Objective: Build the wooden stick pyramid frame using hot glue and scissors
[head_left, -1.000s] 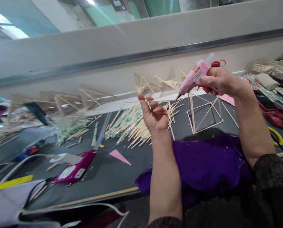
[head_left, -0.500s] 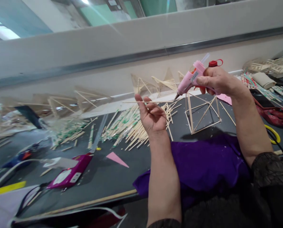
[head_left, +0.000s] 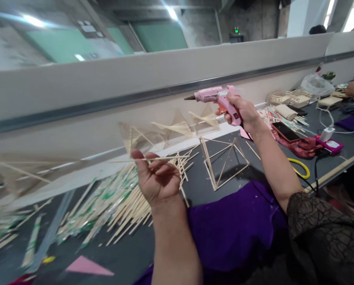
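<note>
Dark grey table (head_left: 254,174) runs along a pale wall, with purple cloth (head_left: 239,225) draped over its near edge. A loose heap of sticks (head_left: 117,206) lies left of centre, so a careless sweep of the left forearm could scatter them further. Beyond the cloth, toward the far edge, stands a stick frame (head_left: 221,164), light and open, which looks likely to tip or break at its joints if an elbow or the cloth drags it.

The right hand (head_left: 244,114) is clenched round the grip of a pink glue gun (head_left: 214,97), raised above the far edge with the nozzle pointing left, well apart from the stick. The tip is probably hot; glue could drip onto the frame, the cloth or the left wrist.

The left hand (head_left: 159,180) pinches a single stick (head_left: 149,159) between thumb and fingertips, level, above the heap. Thin as it is, it could snap or slip under pressure.
</note>
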Tool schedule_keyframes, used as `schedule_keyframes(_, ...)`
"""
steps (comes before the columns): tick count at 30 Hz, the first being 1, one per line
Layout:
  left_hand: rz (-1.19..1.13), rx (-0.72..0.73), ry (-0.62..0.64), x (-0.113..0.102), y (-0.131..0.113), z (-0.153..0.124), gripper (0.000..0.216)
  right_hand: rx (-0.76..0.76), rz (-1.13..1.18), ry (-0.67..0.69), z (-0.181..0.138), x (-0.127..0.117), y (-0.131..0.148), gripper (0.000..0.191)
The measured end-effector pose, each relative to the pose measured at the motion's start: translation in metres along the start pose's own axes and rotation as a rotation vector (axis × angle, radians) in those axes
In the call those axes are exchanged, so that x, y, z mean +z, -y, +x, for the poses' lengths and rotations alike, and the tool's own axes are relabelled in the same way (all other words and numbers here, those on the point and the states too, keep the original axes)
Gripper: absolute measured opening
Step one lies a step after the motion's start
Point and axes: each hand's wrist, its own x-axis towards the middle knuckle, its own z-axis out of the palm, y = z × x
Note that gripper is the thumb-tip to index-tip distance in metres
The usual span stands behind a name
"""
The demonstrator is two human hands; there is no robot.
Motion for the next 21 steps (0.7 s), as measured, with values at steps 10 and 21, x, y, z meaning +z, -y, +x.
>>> schedule_keyframes(10,-0.13,-0.088,-0.092,0.008,0.004,0.005,0.008,0.044,0.118,0.055,-0.002,-0.025,-0.001,0.016)
schedule_keyframes(21,-0.369,-0.181,-0.238,0.027,0.017,0.007,0.038,0.183,0.067,-0.519,0.0,-0.102,-0.023,0.021)
